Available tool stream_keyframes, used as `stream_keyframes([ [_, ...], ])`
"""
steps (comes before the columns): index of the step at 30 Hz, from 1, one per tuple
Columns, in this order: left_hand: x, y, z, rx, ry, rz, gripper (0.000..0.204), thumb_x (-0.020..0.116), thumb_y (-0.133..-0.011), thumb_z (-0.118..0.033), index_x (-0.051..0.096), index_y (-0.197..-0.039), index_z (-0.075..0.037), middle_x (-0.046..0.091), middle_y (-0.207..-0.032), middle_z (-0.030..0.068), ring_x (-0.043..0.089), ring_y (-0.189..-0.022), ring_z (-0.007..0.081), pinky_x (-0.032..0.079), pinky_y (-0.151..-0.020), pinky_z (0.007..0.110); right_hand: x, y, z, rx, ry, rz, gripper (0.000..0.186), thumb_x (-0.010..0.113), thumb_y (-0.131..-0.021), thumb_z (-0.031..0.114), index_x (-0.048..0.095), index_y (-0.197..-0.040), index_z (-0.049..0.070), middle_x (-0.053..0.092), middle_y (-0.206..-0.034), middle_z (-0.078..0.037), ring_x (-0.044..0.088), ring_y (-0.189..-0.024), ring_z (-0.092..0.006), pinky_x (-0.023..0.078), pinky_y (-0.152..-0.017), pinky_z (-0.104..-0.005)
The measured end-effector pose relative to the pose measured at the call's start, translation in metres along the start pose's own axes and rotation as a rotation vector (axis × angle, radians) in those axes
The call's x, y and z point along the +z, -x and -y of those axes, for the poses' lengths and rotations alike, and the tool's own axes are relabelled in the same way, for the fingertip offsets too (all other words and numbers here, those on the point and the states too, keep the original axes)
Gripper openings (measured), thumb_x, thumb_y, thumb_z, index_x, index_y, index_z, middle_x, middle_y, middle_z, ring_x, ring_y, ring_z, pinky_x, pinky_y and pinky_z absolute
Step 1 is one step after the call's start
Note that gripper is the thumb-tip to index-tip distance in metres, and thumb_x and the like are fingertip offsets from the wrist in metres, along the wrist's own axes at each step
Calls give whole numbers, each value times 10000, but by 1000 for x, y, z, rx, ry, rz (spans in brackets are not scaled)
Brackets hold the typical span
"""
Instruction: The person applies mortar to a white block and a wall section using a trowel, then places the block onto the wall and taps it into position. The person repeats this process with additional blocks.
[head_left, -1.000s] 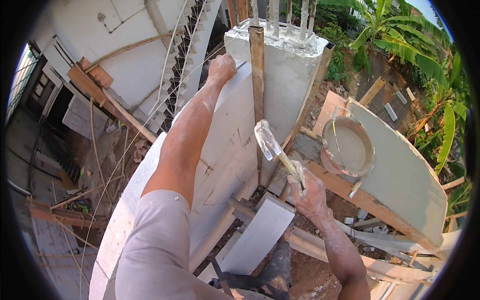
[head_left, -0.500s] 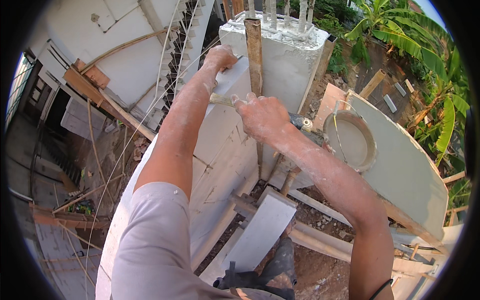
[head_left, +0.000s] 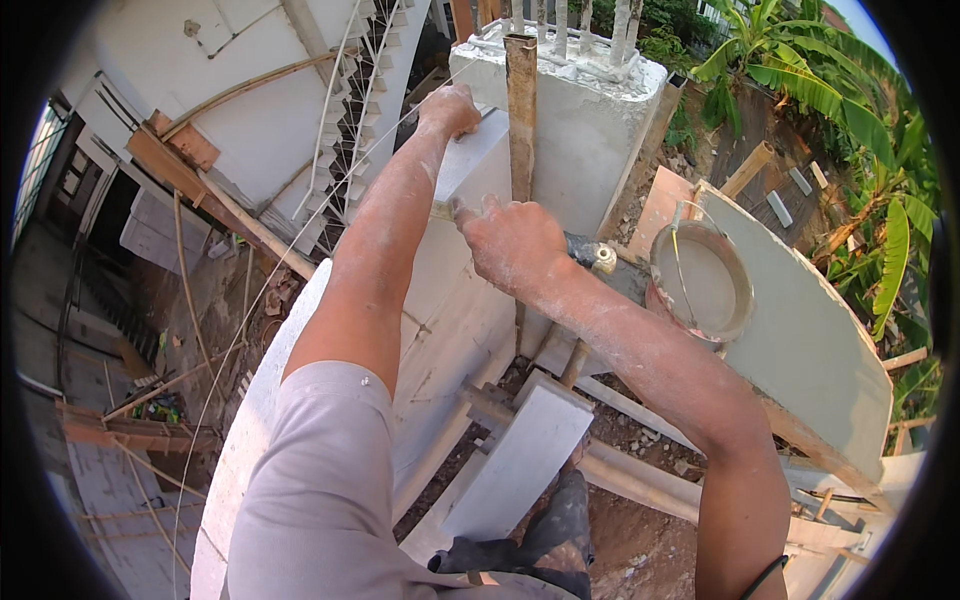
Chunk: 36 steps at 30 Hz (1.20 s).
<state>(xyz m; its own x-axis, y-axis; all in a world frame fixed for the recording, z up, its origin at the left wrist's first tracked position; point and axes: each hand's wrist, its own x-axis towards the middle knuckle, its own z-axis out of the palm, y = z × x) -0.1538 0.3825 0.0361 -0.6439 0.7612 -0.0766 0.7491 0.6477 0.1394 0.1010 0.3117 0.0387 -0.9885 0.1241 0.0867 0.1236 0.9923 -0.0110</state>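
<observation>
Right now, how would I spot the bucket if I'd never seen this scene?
Find the large grey panel at right. At its upper left edge, right of the right hand, is the bucket. Its round open mouth and wire handle set it apart from the flat pinkish board nearby.

The right hand covers the middle of the tool, so its full shape cannot be made out, and the fingertips of the left hand are out of sight, leaving their hold on the wall unclear. The upper edge cuts off the bars; the lower edge crops the right arm.
</observation>
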Motion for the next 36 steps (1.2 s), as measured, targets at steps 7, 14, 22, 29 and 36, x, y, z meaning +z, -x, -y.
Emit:
stream_keyframes([
  [7,12,-12,9,15,-34,-114,489,818,-721,-237,689,-1179,-126,704,-1167,127,650,-1133,322,511,-924,451,-4,-4,-13,266,-23,-41,370,550,-892,101,609,-1251,32,691,-966,-176,718,-881,-286,587,-727,-383],
  [14,23,-48,17,58,-164,65,521,839,-734,-314,679,-1199,-143,697,-1206,68,605,-1209,300,470,-946,497,-1,2,4,107,-11,-70,419,571,-877,92,595,-1292,34,697,-938,-163,716,-864,-281,585,-720,-383],
  [22,14,-5,22,19,105,-5,615,873,-699,-416,671,-1231,-183,668,-1267,77,613,-1203,268,427,-984,486,-5,-9,-30,274,-11,16,495,560,-870,104,540,-1362,52,684,-974,-202,712,-855,-333,574,-723,-429],
  [29,11,30,35,-76,371,-86,793,870,-624,-530,625,-1270,-139,654,-1278,99,610,-1207,265,495,-957,416,7,-10,-18,317,10,13,499,520,-924,176,484,-1412,79,667,-971,-236,688,-835,-398,544,-752,-495],
  [36,14,30,39,-39,412,-112,739,857,-647,-530,660,-1233,-125,706,-1181,96,673,-1107,258,528,-885,414,13,-16,-19,327,62,-17,436,487,-973,242,511,-1381,90,670,-918,-255,654,-857,-443,517,-759,-525],
])
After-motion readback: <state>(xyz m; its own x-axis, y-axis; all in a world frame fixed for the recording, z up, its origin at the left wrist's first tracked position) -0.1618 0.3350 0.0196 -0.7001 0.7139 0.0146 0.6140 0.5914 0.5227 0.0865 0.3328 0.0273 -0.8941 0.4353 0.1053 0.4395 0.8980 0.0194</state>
